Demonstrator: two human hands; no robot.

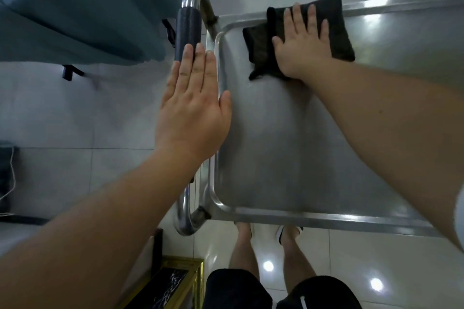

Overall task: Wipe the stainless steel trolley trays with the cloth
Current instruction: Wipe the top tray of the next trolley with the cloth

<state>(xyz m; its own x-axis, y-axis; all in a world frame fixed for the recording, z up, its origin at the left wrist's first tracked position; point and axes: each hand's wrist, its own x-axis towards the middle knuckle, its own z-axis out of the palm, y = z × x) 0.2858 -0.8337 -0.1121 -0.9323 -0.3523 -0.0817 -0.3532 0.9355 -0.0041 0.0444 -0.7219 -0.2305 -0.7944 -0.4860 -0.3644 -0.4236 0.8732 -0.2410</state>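
- Wiping in hand on the top tray point(288, 145) of the steel trolley, with the dark folded cloth point(261, 40) lying flat in the far-left corner, its far edge lapping over the tray's far rim.
- Right hand point(301, 42) flat on the cloth, fingers point(312, 20) straight and slightly spread, pressing down rather than gripping.
- Left hand point(193, 105) flat too, fingers together and straight, hovering over or resting at the tray's left rim by the push handle point(188, 30); contact cannot be told, and nothing held in it.
- Best to keep the palm weight even across the cloth so the whole fold stays on the steel and no corner lifts or curls under.
- Worth working the corner first, pushing the cloth edge into the curved fold where rim meets floor of the tray, since dirt likely collects there.
- From there, long overlapping passes toward the body, each lapping the last, so as to leave no unwiped strip on the broad bare middle.
- Sensible to steady the trolley with the left hand on the rim or the handle's dark grip; presumably on castors, so a hard push may roll it across the glossy tiled floor point(75, 113).
- Care needed near the far rim, lest the cloth slide off the edge.
- Lower trays not in view; probably left for later.
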